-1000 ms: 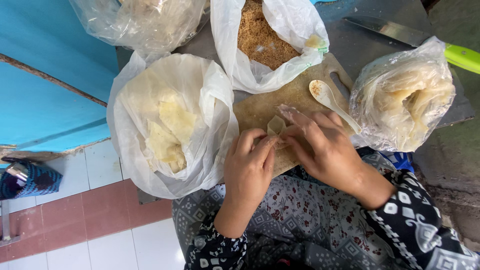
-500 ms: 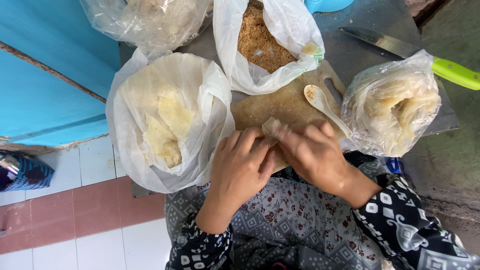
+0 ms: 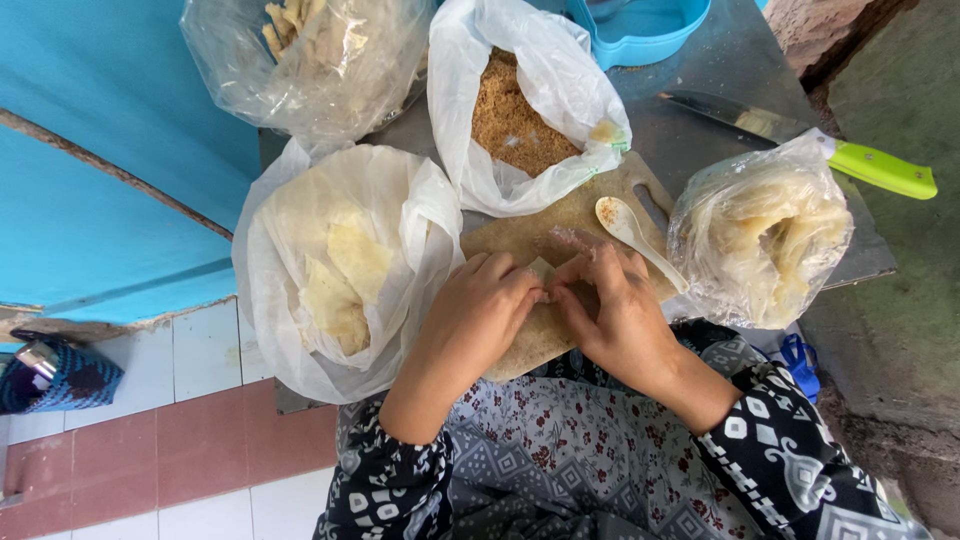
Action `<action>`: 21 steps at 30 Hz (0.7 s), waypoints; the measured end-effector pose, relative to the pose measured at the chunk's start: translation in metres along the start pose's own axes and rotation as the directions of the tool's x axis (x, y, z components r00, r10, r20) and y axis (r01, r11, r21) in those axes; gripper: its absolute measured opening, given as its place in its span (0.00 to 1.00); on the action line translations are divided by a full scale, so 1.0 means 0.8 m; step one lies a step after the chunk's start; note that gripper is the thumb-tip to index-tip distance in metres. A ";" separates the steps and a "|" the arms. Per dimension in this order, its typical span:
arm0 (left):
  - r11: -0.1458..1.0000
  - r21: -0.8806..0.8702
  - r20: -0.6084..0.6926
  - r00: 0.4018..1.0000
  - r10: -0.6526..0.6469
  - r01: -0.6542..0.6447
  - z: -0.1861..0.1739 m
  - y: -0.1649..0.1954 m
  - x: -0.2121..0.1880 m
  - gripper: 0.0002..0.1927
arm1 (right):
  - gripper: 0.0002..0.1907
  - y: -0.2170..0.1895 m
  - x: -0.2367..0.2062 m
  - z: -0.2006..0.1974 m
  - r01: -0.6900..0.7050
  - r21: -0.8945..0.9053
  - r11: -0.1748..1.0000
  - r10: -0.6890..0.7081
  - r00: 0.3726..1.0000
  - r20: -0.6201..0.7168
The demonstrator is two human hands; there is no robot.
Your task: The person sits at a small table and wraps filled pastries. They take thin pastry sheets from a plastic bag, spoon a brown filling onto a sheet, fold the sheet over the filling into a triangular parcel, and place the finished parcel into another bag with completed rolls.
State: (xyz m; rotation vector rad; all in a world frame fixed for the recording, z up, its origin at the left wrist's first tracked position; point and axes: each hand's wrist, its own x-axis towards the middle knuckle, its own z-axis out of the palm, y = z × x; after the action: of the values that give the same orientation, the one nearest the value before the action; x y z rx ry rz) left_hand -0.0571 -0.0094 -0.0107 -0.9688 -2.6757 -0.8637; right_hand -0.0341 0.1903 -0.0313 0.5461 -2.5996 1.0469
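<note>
My left hand (image 3: pixel 478 315) and my right hand (image 3: pixel 615 315) press together over a small pale pastry wrapper (image 3: pixel 541 270) on a wooden cutting board (image 3: pixel 520 235). The fingers of both hands pinch the wrapper, most of which is hidden beneath them. A white spoon (image 3: pixel 632 232) with crumbs in its bowl lies on the board just right of my right hand. A white bag of brown crumbly filling (image 3: pixel 518 120) stands open behind the board. A white bag of flat pale wrappers (image 3: pixel 335 265) sits left of my left hand.
A clear bag of rolled pale pieces (image 3: pixel 765 235) rests at the right. Another clear bag of fried strips (image 3: pixel 315 55) is at the back left. A green-handled knife (image 3: pixel 850 160) lies on the grey tabletop (image 3: pixel 720 75), near a blue plastic container (image 3: pixel 640 25). Tiled floor lies at the left.
My hands have shifted slightly over the board and closed more tightly around the wrapper. The view has drifted, showing more of the knife and the back of the table.
</note>
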 end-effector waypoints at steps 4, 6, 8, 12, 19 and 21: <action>0.991 -0.103 0.067 0.995 -0.079 0.085 -0.002 -0.010 0.014 0.05 | 0.28 -0.007 0.004 -0.003 -0.021 0.013 1.000 0.021 1.000 -0.013; 0.965 -0.186 0.118 0.980 -0.163 0.183 -0.004 -0.013 0.015 0.07 | 0.32 -0.008 0.008 -0.003 -0.130 0.024 0.991 0.130 0.991 0.025; 0.975 -0.174 0.053 0.990 -0.131 0.138 -0.006 -0.013 0.013 0.06 | 0.31 -0.006 0.016 -0.002 -0.289 0.210 0.934 0.272 0.956 0.108; 0.993 -0.098 -0.025 0.998 -0.066 0.063 -0.008 -0.012 0.004 0.05 | 0.29 -0.002 0.023 -0.002 -0.151 0.291 0.945 0.117 0.985 0.130; 0.994 -0.084 -0.127 0.990 0.063 -0.074 -0.016 -0.012 -0.019 0.08 | 0.28 -0.002 0.009 -0.009 0.291 -0.087 0.953 -0.287 0.957 0.048; 0.998 -0.046 -0.137 0.990 0.045 -0.052 -0.012 -0.010 -0.019 0.07 | 0.28 -0.004 0.007 -0.007 0.332 -0.135 0.934 -0.331 0.943 0.024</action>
State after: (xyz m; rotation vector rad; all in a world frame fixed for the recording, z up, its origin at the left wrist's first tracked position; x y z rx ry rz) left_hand -0.0505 -0.0278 -0.0119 -0.9456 -2.5180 -0.9541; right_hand -0.0372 0.1906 -0.0229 0.9109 -2.4389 0.7516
